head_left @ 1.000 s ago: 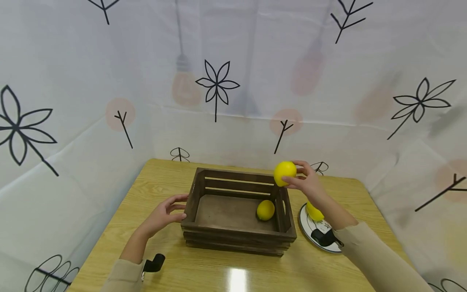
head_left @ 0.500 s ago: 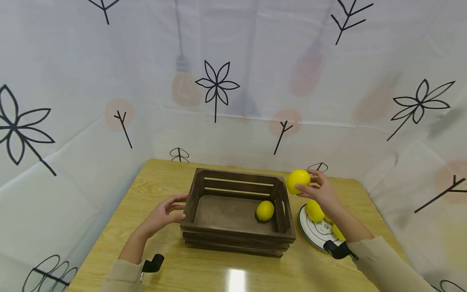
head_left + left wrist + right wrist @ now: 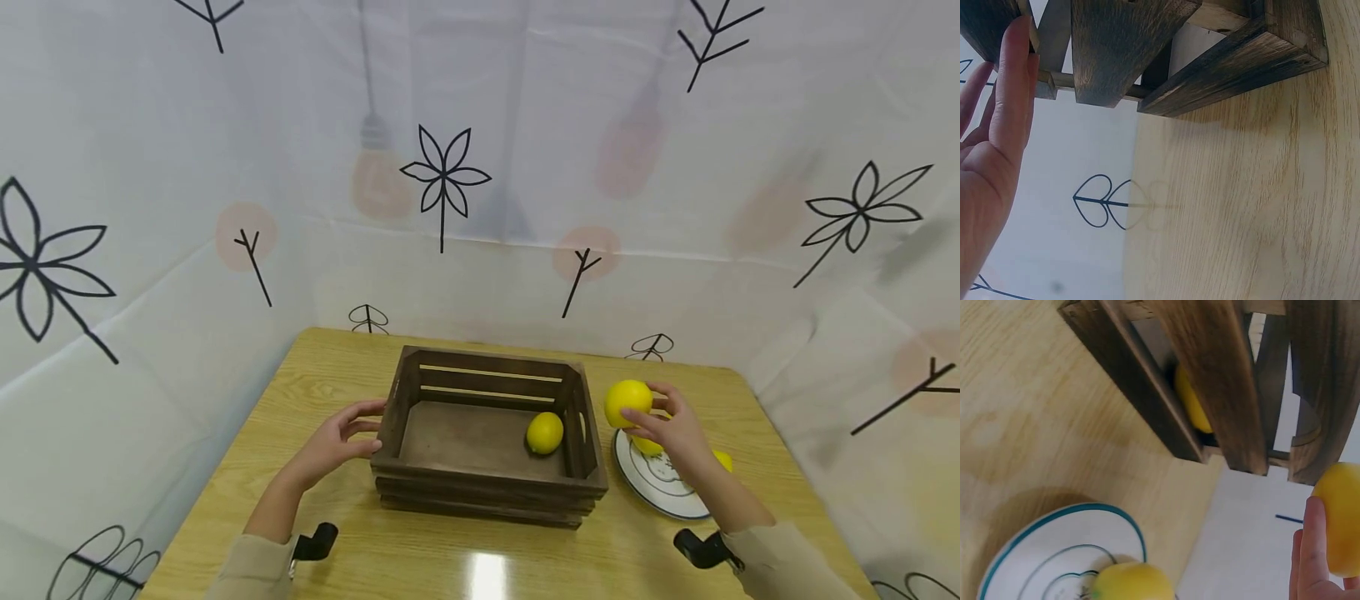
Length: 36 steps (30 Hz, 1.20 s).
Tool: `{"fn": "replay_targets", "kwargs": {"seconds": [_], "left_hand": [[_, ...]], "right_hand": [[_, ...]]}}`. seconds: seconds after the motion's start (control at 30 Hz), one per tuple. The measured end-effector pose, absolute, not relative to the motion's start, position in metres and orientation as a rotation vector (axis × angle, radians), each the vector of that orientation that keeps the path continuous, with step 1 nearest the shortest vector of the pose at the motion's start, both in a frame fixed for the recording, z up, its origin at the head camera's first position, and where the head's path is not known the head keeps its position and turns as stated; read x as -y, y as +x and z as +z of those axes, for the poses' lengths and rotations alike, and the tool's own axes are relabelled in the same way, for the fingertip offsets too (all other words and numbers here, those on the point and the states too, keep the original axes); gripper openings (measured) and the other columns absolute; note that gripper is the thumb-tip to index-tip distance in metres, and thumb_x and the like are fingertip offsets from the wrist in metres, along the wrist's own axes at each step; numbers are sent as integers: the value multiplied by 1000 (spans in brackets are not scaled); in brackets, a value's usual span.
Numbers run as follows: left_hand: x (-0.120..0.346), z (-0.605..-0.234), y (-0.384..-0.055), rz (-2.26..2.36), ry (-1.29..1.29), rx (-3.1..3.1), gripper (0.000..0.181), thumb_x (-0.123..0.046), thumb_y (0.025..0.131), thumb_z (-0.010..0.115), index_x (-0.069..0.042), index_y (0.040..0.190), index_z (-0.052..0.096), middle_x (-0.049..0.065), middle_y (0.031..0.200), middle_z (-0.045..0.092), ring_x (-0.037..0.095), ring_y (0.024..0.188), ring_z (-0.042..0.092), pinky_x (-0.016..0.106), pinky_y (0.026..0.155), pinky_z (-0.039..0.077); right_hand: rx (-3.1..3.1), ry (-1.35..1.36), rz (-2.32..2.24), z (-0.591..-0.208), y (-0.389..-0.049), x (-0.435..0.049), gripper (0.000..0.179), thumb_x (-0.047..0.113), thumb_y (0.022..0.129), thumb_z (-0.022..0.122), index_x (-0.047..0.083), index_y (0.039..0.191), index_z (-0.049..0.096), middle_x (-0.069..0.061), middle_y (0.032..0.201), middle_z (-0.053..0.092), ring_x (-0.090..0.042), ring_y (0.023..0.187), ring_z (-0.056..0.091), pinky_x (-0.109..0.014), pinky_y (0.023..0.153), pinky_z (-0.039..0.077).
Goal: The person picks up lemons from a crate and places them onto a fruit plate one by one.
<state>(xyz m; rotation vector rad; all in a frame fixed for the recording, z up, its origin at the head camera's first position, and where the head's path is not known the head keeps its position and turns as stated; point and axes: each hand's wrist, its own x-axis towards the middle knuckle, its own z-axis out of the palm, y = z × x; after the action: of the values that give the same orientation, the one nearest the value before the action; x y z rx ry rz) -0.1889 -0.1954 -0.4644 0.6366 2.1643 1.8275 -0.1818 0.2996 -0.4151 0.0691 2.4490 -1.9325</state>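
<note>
My right hand [image 3: 678,433] pinches a yellow lemon [image 3: 627,403] between thumb and fingers, just beyond the crate's right end and above the plate's back edge. The same lemon [image 3: 1342,519] shows at the right of the right wrist view. A brown slatted wooden crate [image 3: 487,493] stands mid-table, with another lemon [image 3: 545,433] on its floor at the right. At the crate's left end rests my left hand [image 3: 337,442], its fingers extended. In the left wrist view, the fingers [image 3: 1015,81] lie flat along an upper slat.
Right of the crate is a white plate [image 3: 670,497] with a dark rim. On it a lemon [image 3: 647,447] sits partly behind my right hand; more yellow fruit [image 3: 723,460] peeks out past the wrist. A patterned cloth [image 3: 510,292] hangs behind the wooden table [image 3: 420,558].
My right hand has carried the lemon from above the crate's right end rightward and down to above the plate. The left hand and the crate have stayed in place.
</note>
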Motion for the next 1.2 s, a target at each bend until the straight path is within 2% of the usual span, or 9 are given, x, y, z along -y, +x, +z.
{"fn": "replay_targets", "kwargs": {"seconds": [0.23, 0.67, 0.9, 1.03, 1.2], "left_hand": [[197, -465, -188, 1830, 628, -2173, 59, -11, 88, 65, -5, 140, 38, 20, 141, 33, 43, 123, 36, 36, 80, 50], [197, -465, -188, 1825, 627, -2176, 59, -11, 88, 65, -5, 141, 37, 20, 142, 32, 43, 124, 36, 36, 80, 50], [195, -465, -188, 1831, 617, -2171, 60, -12, 88, 65, -6, 141, 38, 19, 142, 33, 42, 124, 36, 36, 81, 50], [195, -465, -188, 1833, 609, -2172, 60, -12, 88, 66, -6, 140, 38, 19, 141, 33, 42, 124, 37, 36, 81, 50], [195, -465, -188, 1834, 607, -2173, 60, -12, 88, 65, -5, 140, 38, 20, 141, 33, 42, 123, 37, 36, 81, 50]], "right_hand": [[-2379, 185, -2011, -428, -175, -304, 76, 14, 88, 67, -5, 142, 17, -25, 119, 28, -9, 80, 60, -33, 79, 51], [-2274, 433, -2093, -461, -166, -311, 87, 14, 86, 68, -3, 146, 8, -26, 127, 23, -6, 78, 60, -32, 79, 51], [-2192, 573, -2149, -489, -159, -319, 95, 19, 86, 69, -1, 147, -1, -27, 130, 26, -5, 80, 60, -32, 81, 51], [-2166, 600, -2209, -510, -162, -327, 99, 22, 84, 72, -2, 147, -1, -24, 128, 30, -6, 81, 61, -32, 79, 51], [-2199, 667, -2187, -511, -158, -322, 97, 20, 85, 70, -5, 146, -2, -27, 128, 28, -5, 77, 61, -32, 78, 52]]}}
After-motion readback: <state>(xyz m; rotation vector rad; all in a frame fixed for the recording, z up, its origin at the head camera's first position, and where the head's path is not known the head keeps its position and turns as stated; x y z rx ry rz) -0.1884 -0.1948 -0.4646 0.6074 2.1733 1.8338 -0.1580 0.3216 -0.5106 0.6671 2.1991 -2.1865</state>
